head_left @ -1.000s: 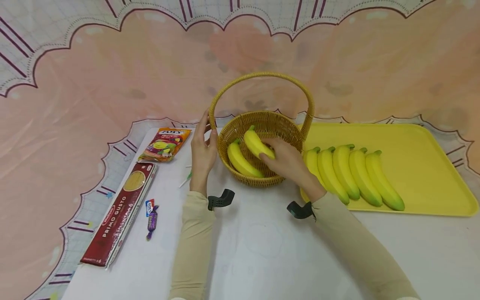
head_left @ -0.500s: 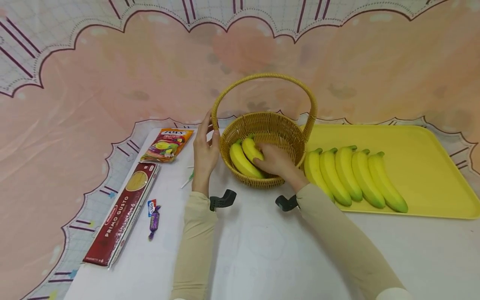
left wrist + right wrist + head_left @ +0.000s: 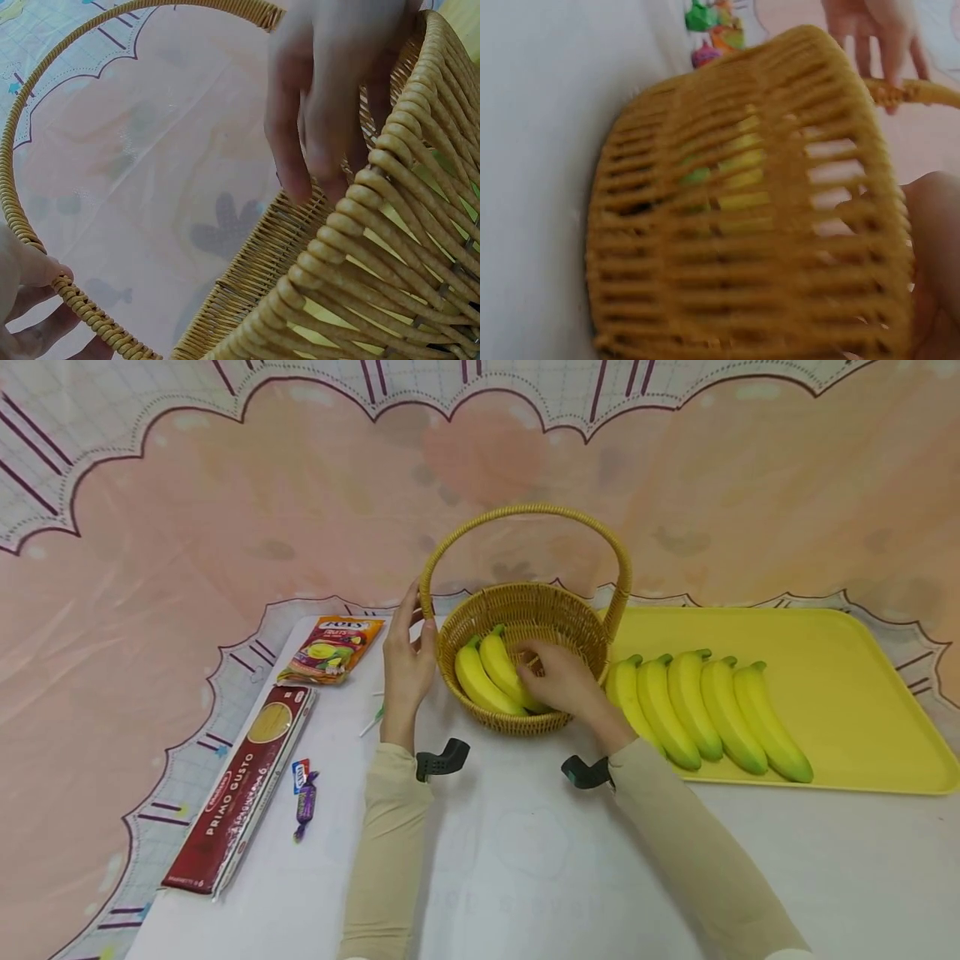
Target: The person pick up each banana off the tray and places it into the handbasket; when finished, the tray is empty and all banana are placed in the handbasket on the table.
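Observation:
A round wicker basket (image 3: 517, 725) with a tall hoop handle (image 3: 527, 509) stands near the middle of the white table. My left hand (image 3: 407, 672) holds the lower left end of the handle; its thumb and fingers lie on either side in the left wrist view. Two yellow bananas lie side by side in the basket, one at the left (image 3: 480, 683) and one beside it (image 3: 501, 665). Over the basket's right half is my right hand (image 3: 566, 681), fingers loosely bent downward and nothing between them. It partly covers the lower end of the right banana.
A yellow tray (image 3: 847, 693) at right bears several bananas (image 3: 693, 706) in a row. At left lie a red spaghetti pack (image 3: 243, 785), an orange candy bag (image 3: 330, 650), a purple-wrapped candy (image 3: 305, 806) and a lollipop (image 3: 371, 722). A patterned cloth (image 3: 337, 510) hangs behind.
My right hand lowered a banana beside the other one in the basket, let it go and drew back slightly to the right. My left hand stayed on the handle.

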Action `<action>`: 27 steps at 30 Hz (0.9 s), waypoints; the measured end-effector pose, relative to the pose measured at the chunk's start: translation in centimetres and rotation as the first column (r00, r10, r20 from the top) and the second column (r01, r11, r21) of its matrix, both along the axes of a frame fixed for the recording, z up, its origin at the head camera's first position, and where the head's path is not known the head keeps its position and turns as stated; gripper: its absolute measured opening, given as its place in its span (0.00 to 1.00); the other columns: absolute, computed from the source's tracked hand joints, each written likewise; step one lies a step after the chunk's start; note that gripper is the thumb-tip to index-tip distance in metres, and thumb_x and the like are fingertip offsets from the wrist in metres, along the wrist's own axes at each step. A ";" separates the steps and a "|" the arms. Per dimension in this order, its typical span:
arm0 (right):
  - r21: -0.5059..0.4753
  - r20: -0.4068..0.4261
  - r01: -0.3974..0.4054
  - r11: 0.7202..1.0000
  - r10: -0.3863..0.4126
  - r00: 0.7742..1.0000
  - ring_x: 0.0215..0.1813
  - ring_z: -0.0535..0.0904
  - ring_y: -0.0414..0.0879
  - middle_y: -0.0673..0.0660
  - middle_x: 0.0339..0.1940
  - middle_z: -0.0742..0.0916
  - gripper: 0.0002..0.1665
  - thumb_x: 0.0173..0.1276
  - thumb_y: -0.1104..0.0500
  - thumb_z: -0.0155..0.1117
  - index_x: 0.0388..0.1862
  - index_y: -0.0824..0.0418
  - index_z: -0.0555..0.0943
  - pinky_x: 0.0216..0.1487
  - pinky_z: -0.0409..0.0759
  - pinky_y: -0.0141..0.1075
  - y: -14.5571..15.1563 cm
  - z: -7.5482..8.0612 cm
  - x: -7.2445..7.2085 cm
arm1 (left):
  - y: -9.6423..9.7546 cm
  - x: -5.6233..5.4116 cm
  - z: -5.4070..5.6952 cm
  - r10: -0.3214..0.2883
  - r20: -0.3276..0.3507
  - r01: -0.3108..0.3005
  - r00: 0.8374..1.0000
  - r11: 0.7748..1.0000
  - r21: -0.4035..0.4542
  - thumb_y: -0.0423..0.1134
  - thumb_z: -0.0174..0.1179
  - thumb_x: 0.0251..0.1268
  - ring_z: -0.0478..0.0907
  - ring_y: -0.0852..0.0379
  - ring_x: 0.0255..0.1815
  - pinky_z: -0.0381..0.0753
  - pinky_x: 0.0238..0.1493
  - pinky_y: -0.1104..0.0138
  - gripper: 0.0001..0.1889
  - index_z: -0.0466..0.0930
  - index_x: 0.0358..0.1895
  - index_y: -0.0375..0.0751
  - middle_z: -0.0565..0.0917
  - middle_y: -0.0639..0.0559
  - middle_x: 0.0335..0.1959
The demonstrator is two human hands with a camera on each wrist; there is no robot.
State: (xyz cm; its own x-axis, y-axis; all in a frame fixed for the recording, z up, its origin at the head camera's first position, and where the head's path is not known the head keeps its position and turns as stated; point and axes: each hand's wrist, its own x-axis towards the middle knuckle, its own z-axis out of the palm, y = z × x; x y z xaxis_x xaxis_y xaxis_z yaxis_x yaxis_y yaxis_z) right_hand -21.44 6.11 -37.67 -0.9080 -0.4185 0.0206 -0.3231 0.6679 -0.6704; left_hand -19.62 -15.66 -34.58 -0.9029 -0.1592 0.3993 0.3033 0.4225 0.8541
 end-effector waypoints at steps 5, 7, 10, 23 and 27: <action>-0.102 -0.111 0.006 0.995 -0.017 0.994 0.49 0.79 0.49 0.56 0.50 0.83 0.19 0.70 0.56 0.54 0.57 0.61 0.76 0.49 0.80 0.44 1.9 0.9 1.2 | -0.5 -0.8 -1.0 0.000 -0.018 0.000 1.000 1.000 -0.007 0.34 0.47 0.72 0.71 0.46 0.62 0.77 0.57 0.48 0.28 0.58 0.72 0.56 0.71 0.44 0.64; -0.126 -0.144 0.010 0.992 -0.028 0.989 0.49 0.78 0.48 0.56 0.50 0.83 0.18 0.70 0.57 0.54 0.56 0.61 0.77 0.49 0.80 0.43 2.7 1.2 1.8 | -0.5 -0.9 -0.9 0.002 -0.023 -0.002 1.000 1.000 -0.012 0.35 0.47 0.72 0.71 0.47 0.62 0.77 0.58 0.49 0.27 0.58 0.72 0.59 0.71 0.45 0.64; -0.153 -0.181 0.027 0.988 -0.055 0.982 0.48 0.77 0.48 0.55 0.49 0.83 0.16 0.71 0.57 0.53 0.54 0.60 0.77 0.49 0.79 0.44 3.9 1.6 2.7 | -0.5 -0.9 -0.9 0.007 -0.023 -0.007 1.000 1.000 -0.018 0.35 0.47 0.72 0.71 0.49 0.62 0.77 0.58 0.51 0.28 0.58 0.72 0.61 0.71 0.46 0.64; -0.140 -0.297 0.150 0.979 -0.186 0.937 0.44 0.77 0.49 0.58 0.44 0.83 0.13 0.70 0.61 0.53 0.50 0.63 0.78 0.45 0.78 0.47 11.7 0.7 5.6 | -0.1 -0.2 -0.3 0.021 0.026 -0.022 0.999 1.000 0.015 0.31 0.45 0.72 0.69 0.44 0.64 0.74 0.60 0.48 0.27 0.57 0.73 0.50 0.69 0.41 0.65; -0.122 -0.326 0.205 0.971 -0.235 0.916 0.43 0.77 0.49 0.58 0.44 0.83 0.14 0.69 0.62 0.55 0.50 0.64 0.78 0.42 0.77 0.38 14.4 0.2 6.6 | 0.1 -0.3 -0.4 0.018 0.022 -0.018 1.000 1.000 0.015 0.31 0.45 0.72 0.69 0.44 0.64 0.75 0.60 0.49 0.28 0.57 0.73 0.50 0.69 0.41 0.65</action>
